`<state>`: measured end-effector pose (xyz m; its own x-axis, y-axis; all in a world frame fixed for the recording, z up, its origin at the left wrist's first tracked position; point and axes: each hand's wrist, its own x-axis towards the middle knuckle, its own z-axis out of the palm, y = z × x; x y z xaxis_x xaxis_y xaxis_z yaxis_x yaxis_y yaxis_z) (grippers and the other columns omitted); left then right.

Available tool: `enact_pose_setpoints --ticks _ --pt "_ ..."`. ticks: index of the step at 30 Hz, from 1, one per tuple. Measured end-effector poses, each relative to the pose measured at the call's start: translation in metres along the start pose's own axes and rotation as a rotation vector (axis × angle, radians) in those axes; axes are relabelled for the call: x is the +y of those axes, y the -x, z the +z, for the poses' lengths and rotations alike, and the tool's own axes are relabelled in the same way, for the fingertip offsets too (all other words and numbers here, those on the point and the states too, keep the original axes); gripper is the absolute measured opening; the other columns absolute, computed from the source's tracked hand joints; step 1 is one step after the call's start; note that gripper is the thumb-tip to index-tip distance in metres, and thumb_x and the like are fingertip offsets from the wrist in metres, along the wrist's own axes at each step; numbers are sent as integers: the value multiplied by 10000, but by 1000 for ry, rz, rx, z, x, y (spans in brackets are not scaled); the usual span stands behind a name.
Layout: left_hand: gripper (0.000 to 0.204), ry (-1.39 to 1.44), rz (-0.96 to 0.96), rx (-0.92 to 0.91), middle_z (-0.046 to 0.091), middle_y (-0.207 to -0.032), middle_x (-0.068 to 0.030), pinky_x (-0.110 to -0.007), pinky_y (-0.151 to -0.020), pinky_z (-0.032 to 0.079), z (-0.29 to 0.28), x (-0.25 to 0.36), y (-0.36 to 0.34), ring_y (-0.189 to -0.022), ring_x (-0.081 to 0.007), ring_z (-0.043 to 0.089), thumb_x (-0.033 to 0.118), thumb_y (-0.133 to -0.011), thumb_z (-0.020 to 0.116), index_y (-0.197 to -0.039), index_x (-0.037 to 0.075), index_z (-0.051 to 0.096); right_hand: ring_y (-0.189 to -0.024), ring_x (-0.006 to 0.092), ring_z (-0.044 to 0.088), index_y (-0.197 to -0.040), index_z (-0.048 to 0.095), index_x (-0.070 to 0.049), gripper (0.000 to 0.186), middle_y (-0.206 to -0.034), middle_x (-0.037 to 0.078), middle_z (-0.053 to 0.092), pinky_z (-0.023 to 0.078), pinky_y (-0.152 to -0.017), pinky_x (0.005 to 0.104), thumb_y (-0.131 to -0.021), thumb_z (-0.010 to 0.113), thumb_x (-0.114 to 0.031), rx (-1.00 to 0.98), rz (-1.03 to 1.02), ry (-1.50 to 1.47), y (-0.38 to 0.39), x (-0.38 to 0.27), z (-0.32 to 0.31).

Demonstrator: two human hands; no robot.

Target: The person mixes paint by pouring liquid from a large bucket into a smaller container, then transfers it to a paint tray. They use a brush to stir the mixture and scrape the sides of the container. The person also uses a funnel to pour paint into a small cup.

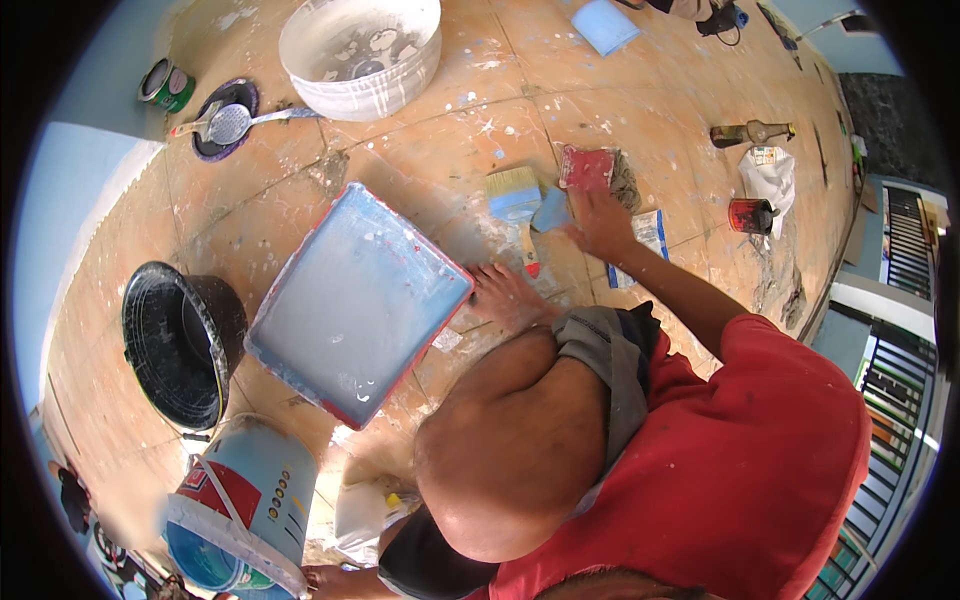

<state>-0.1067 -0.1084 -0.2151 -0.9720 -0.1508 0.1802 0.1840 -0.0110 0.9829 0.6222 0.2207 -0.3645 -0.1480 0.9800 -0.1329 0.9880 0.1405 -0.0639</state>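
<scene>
My right hand (600,220) reaches forward on the tiled floor, thumb and fingers apart, at a small red pad (585,165) and a blue flat piece (550,210). Beside these lie a brush with blue-stained bristles (513,192) and a blue-and-white packet (650,240). My left hand (325,583), partly cropped at the bottom, grips the rim of a tilted blue paint bucket (265,505). A square tray (355,300) with pale blue-grey paint sits before my bare foot (500,295).
Around me are a black bucket (175,330), white basin (355,90), strainer ladle (230,124) on a dark lid, green can (175,90), glass bottle (750,133), red can (750,214), white bag (770,170) and blue block (605,25). A wall (90,170) runs along the left.
</scene>
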Motion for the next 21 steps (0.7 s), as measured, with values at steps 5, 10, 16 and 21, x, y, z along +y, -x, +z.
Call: enact_pose_setpoints --ticks 5,10,16,21 --pt "663 135 -41 68 711 -1210 -241 -478 -908 646 -23 10 -7 -1090 -380 741 20 -960 750 -1564 63 479 -1027 474 703 -1384 454 -32 639 -1087 266 707 540 -897 569 -872 748 -279 -203 286 -292 7 -33 -12" --pt "655 296 -87 148 722 -1186 -235 -482 -907 645 -49 16 -9 -1079 -380 743 27 -961 758 -1556 60 486 -894 464 720 -1367 432 -48 637 -975 243 711 559 -788 541 -864 768 -248 49 381 -327 19 -7 -35" --pt "735 125 -44 105 669 -1291 -252 -454 -928 642 -51 7 -9 -1149 -376 715 -4 -931 781 -1581 102 455 -959 465 720 -1344 427 7 633 -986 274 705 565 -818 532 -894 760 -290 112 323 -570 -9 -58 -25" --pt "806 -35 108 -9 625 -1378 -267 -431 -946 640 -64 0 -6 -1207 -373 692 -30 -906 801 -1602 136 430 -1019 484 722 -1330 479 40 652 -1057 315 719 549 -890 577 -932 728 -413 -78 372 -335 -20 -89 39"
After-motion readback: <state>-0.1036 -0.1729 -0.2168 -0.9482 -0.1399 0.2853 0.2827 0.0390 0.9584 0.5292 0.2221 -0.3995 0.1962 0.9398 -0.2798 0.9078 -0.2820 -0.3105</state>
